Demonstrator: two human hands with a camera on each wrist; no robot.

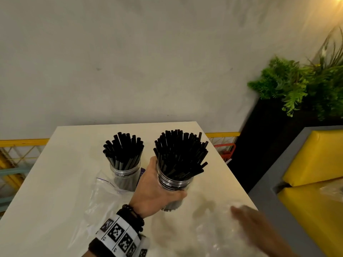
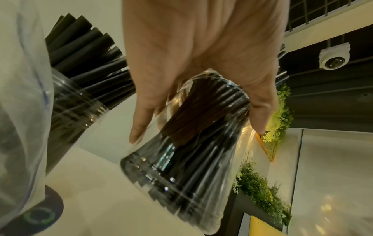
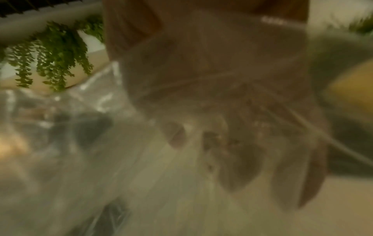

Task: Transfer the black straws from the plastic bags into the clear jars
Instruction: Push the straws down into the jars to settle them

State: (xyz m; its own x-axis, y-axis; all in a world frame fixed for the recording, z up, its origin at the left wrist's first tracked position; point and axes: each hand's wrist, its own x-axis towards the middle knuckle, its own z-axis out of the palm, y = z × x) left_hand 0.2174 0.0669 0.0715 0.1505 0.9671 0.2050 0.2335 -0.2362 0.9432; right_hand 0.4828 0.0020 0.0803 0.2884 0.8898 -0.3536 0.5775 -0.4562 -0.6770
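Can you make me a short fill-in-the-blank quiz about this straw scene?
1. The left hand has its grip around a clear ____ full of straws.
2. The number of jars holding straws is ____.
3. The other jar stands on the ____.
4. The straws are ____ in colour.

Missing words: jar; two; table; black

straws (image 1: 180,151) black | jars (image 1: 128,175) clear | bench (image 1: 55,182) cream | seat (image 1: 315,154) yellow | wristband (image 1: 118,234) black-and-white checker squares
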